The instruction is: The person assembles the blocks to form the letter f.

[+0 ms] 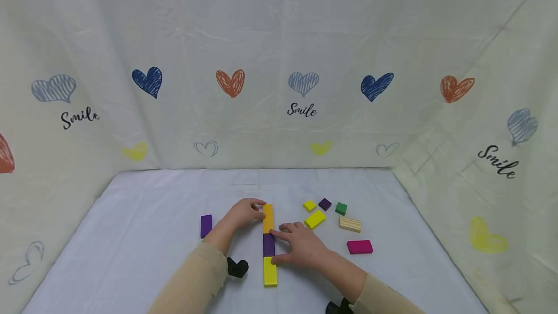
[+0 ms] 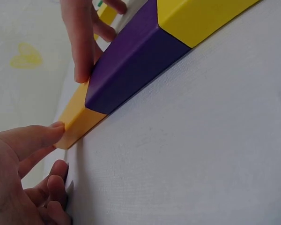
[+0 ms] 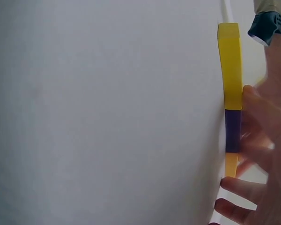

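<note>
An orange block [image 1: 268,218], a purple block [image 1: 269,245] and a yellow block [image 1: 270,275] lie end to end in one straight row on the white cloth. My left hand [image 1: 245,212] pinches the far end of the orange block between thumb and finger, its other fingers curled beside it in the left wrist view. From the right side, my right hand [image 1: 305,246] touches the row with spread fingers. Its index fingertip is close to the joint of orange and purple, and its thumb [image 3: 249,93] rests against the yellow block's side.
A separate purple block [image 1: 206,226] lies left of the left forearm. Right of the row are two yellow blocks [image 1: 315,219], a small purple block [image 1: 324,204], a green block [image 1: 341,208], a striped wooden block [image 1: 350,224] and a pink block [image 1: 360,247]. Heart-printed curtains surround the table.
</note>
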A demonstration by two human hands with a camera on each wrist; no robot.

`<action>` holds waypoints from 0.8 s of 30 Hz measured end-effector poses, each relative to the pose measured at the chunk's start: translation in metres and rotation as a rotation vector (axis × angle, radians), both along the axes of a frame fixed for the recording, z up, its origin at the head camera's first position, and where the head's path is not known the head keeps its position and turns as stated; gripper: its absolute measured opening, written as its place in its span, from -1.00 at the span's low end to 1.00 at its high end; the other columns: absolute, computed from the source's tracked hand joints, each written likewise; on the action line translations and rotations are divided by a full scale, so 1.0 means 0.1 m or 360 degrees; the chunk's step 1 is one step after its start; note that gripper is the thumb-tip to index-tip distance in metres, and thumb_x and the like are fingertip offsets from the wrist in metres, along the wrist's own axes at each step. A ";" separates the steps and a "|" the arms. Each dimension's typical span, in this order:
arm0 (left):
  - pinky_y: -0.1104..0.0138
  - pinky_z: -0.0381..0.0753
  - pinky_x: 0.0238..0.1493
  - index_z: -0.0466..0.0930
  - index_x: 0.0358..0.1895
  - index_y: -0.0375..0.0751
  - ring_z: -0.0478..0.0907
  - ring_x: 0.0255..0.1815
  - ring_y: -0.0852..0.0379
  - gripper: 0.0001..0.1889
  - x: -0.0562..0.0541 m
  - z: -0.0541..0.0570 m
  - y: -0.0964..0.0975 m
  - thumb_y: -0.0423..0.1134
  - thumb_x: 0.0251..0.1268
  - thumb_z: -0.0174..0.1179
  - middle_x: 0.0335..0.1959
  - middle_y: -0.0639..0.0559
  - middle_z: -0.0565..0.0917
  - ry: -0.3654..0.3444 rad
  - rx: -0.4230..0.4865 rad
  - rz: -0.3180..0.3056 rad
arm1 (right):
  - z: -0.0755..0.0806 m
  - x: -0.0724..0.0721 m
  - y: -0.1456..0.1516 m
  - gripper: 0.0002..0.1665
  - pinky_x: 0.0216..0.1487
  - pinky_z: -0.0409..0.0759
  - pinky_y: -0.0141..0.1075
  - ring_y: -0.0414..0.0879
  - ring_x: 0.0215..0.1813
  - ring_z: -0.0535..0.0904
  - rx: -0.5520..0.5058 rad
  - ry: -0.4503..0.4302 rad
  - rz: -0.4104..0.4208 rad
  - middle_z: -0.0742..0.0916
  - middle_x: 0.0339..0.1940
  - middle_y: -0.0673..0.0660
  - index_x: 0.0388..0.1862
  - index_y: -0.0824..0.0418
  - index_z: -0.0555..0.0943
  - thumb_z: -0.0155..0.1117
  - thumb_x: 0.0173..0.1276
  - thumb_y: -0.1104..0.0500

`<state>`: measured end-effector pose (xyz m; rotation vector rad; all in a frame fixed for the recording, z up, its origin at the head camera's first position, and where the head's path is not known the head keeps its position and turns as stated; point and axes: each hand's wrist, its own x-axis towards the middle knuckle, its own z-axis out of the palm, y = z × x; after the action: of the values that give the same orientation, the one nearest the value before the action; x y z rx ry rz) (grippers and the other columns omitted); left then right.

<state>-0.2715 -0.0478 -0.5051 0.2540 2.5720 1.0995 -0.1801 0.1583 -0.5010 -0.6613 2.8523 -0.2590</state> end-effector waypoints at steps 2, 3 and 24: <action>0.12 0.59 -0.04 0.67 0.17 0.02 0.50 -0.17 0.03 -0.58 0.00 0.00 0.00 -0.13 0.22 0.38 -0.09 -0.05 0.63 -0.0001 0.0000 -0.0002 | 0.00 0.00 0.00 -0.10 0.28 0.43 0.11 0.06 0.28 0.43 -0.0002 -0.0002 0.0003 0.57 0.31 0.00 0.40 -0.30 0.46 0.31 0.07 -0.51; 0.12 0.59 -0.04 0.67 0.17 0.02 0.50 -0.17 0.02 -0.58 0.01 0.00 0.00 -0.13 0.22 0.38 -0.09 -0.06 0.63 -0.0003 0.0001 -0.0001 | 0.00 0.00 0.00 -0.10 0.28 0.43 0.11 0.07 0.29 0.43 -0.0001 0.0000 0.0007 0.57 0.31 0.01 0.40 -0.30 0.46 0.31 0.07 -0.52; 0.13 0.59 -0.04 0.62 0.21 -0.06 0.52 -0.19 0.05 -0.55 0.05 0.05 -0.03 -0.11 0.25 0.36 -0.12 -0.04 0.65 0.0022 -0.0011 0.0041 | 0.04 0.02 -0.01 -0.11 0.26 0.44 0.15 0.10 0.30 0.43 0.0003 -0.0022 -0.0014 0.58 0.30 0.02 0.39 -0.30 0.48 0.35 0.05 -0.50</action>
<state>-0.2662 -0.0506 -0.4999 0.2282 2.5975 1.1013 -0.1776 0.1575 -0.4967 -0.6441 2.8425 -0.2609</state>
